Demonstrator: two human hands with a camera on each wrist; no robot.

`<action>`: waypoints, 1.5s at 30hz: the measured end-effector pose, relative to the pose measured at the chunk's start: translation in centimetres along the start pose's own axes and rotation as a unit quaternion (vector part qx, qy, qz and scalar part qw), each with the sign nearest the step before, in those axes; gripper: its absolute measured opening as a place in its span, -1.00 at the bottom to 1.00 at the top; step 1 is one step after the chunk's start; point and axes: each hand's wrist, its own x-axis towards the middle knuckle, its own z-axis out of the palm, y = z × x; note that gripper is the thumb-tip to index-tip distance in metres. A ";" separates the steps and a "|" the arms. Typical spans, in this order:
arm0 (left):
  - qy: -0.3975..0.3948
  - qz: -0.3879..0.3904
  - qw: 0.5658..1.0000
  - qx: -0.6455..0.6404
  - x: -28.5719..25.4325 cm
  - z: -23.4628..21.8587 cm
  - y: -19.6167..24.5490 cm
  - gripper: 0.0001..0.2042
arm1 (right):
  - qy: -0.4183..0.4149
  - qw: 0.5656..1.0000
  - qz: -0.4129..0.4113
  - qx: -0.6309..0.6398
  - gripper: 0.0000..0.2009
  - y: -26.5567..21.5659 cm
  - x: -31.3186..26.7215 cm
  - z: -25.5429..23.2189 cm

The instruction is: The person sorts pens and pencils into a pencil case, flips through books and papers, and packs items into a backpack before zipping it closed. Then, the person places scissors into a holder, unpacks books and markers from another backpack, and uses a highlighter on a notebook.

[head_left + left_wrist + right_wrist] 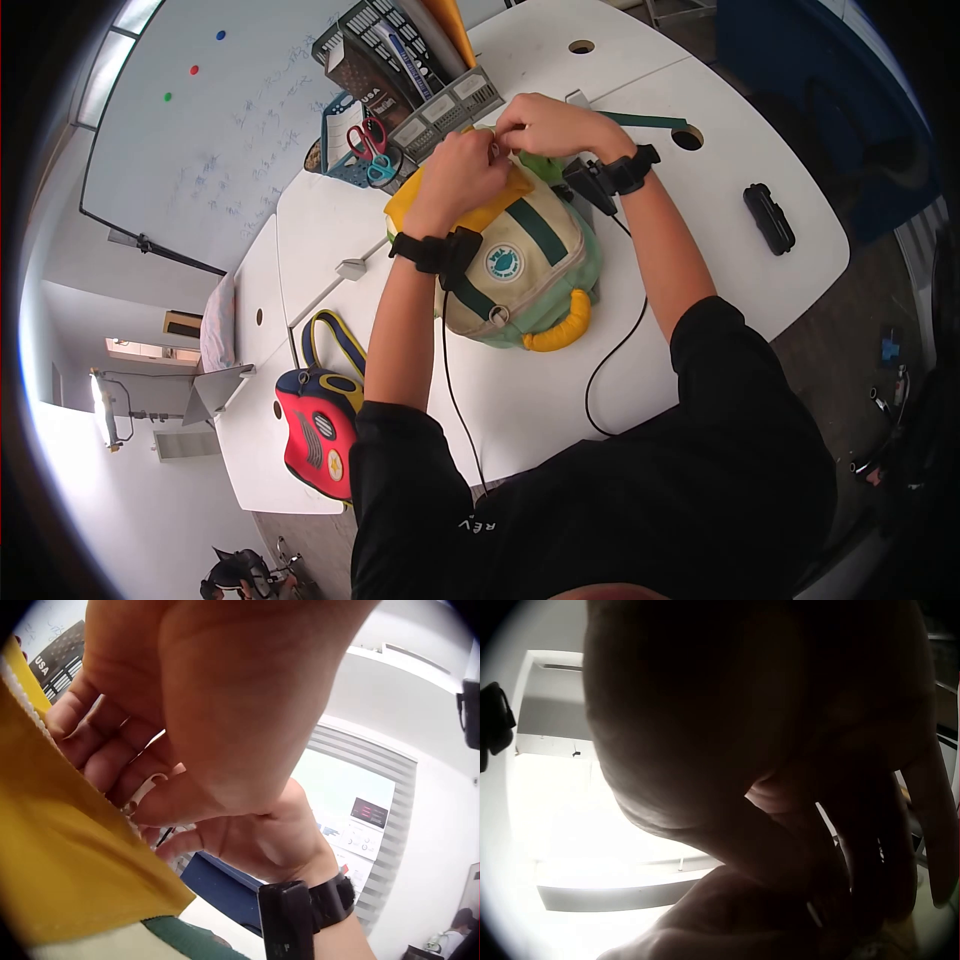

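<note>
A cream and green backpack (pixel 540 285) with a yellow flap (pixel 67 847) lies on the white table. At its top edge, my left hand (pixel 462 178) has its fingers curled at the flap's white-trimmed edge, gripping it. A small pale loop (pixel 150 786) shows beside the left thumb. My right hand (pixel 560 128) meets the left from the other side, fingers bent down and fingertips close to the left thumb. In the right wrist view the right hand (pixel 780 750) is very dark; whether it pinches anything is hidden.
Beyond the backpack stand a desk organizer (pixel 445 110) and scissors (pixel 370 140) in a holder. A red bag (pixel 315 435) lies at the left, a black case (pixel 768 218) at the right. Black cables (pixel 600 370) run from both wrists across the table.
</note>
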 end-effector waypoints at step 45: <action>0.149 -0.075 0.983 0.077 -17.1 -0.9 -0.2 -0.66 | -0.056 0.975 -0.063 -0.206 -0.84 -6.7 0.7 6.5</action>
